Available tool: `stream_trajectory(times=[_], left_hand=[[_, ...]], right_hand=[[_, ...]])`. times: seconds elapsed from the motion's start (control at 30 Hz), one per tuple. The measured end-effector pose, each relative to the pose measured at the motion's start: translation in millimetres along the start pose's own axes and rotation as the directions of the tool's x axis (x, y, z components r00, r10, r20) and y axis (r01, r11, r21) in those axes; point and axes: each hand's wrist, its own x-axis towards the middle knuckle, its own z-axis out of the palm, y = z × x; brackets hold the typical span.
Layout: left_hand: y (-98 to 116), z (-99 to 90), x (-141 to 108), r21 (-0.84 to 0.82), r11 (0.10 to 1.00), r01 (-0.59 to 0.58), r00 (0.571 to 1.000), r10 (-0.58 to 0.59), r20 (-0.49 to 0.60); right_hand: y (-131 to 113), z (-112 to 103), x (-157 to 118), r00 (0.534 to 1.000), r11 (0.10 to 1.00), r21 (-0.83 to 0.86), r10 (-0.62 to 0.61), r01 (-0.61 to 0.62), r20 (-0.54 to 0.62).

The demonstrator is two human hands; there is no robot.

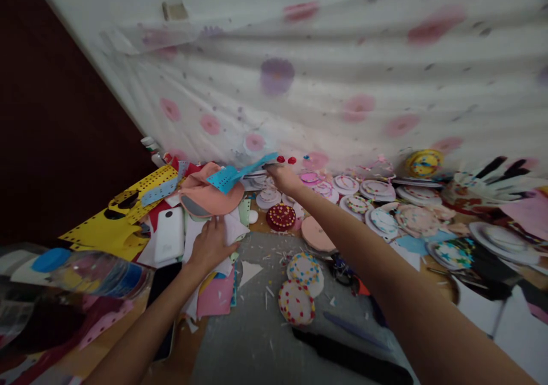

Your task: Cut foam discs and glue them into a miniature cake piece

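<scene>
My right hand (280, 177) reaches to the back of the table, its fingers closed on a bent blue perforated strip (225, 177) that passes over a peach foam piece (209, 194). My left hand (211, 243) lies with fingers spread on a pile of white and coloured sheets, right of a white phone-like device (169, 234). Just right of the strip are small round decorated discs, among them a dark red one with yellow dots (281, 217). Two dotted round pieces (297, 302) rest on the grey mat (244, 339).
A plastic bottle with a blue cap (98, 271) lies at the left, near yellow perforated sheets (103, 225). Along the flowered curtain (321, 88) stand many decorated discs and a holder with tools (475, 191). A black long tool (351, 356) lies at the front.
</scene>
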Motion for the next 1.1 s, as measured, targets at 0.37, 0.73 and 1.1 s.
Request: stream_trajectory(times=[0.37,0.73,1.1], left_hand=[[-30,21.4,-6,-0.166,0.974,-0.154,0.979,0.128,-0.159],[-47,-9.6,-86,-0.458,0.857,-0.235,0.950,0.105,-0.293],[-62,-3.3,-186,-0.545,0.834,-0.092,0.945,-0.099,-0.311]], right_hand=[[45,-19,-14,0.896,0.856,0.455,0.379,-0.246,-0.229],[57,3,-37,0.621,0.330,0.820,0.783,-0.468,0.039],[-35,7,48,0.736,0.365,0.871,0.677,-0.328,-0.006]])
